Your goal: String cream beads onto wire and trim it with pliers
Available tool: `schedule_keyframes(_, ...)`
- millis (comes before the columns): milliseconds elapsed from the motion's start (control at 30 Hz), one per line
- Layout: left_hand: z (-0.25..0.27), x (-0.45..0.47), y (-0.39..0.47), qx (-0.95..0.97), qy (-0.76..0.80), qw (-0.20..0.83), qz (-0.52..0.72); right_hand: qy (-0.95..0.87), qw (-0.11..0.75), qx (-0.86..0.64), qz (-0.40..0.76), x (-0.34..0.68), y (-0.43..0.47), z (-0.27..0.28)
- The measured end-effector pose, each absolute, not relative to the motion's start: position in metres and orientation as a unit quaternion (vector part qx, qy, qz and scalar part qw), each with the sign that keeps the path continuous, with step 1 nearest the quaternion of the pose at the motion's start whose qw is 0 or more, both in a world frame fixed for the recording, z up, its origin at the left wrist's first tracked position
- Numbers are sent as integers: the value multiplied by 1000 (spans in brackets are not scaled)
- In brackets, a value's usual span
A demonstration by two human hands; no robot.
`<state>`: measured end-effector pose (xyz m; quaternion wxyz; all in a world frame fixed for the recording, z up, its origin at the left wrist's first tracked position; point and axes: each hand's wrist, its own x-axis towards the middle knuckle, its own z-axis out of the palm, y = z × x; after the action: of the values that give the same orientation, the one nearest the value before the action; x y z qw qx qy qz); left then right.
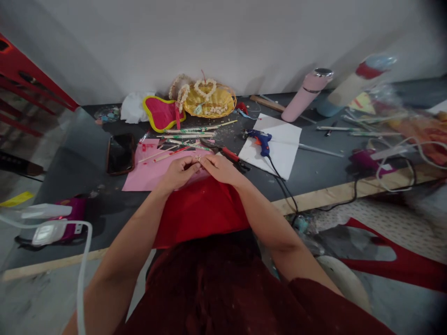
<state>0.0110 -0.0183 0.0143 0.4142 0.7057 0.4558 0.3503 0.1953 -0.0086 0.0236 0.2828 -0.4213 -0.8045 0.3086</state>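
My left hand [181,172] and my right hand [218,168] meet fingertip to fingertip over a pink sheet [139,174]. Between them the fingers pinch a small pale piece [198,158], too small to name for sure. Below my wrists a red cloth [202,211] hangs over the table's front edge. Just beyond the hands lie red-handled pliers [230,153], close to my right fingers, and several thin wrapped sticks [190,136]. A yellow-edged pink pouch [161,114] and a yellow basket [209,100] with beaded loops stand behind.
A blue glue gun [262,141] rests on white paper [289,139], its cord running off the front edge. A phone [120,154] lies at left. Two bottles stand at right, one a pink flask [307,95]. A purple device [71,218] with a white cable is at front left.
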Motion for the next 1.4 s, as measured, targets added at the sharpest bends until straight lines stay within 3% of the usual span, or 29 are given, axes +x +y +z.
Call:
schedule_keyframes(500,18,8,-19,721,401,425,373,-701,349,-288,551,188,-7,12)
schedule_keyframes(667,17,12,-21,667,350,499,429,-647,380,-236,617,184,-8,11)
schedule_keyframes(733,14,14,-20,624,335,544,451,-660,395,-251,588,185,-9,16)
schedule_keyframes(867,8,13,-14,542,378,560,500,-741,401,-350,409,191,-5,18)
schedule_keyframes(1100,6,8,-9,570,484,439,499,-841,241,-457,161,194,5,-3)
schedule_keyframes(1200,3,8,-9,611,508,378,475,-851,205,-463,141,194,5,-4)
schedule_keyframes(1400,4,8,-9,626,532,332,463,-819,255,-476,194,200,7,-1)
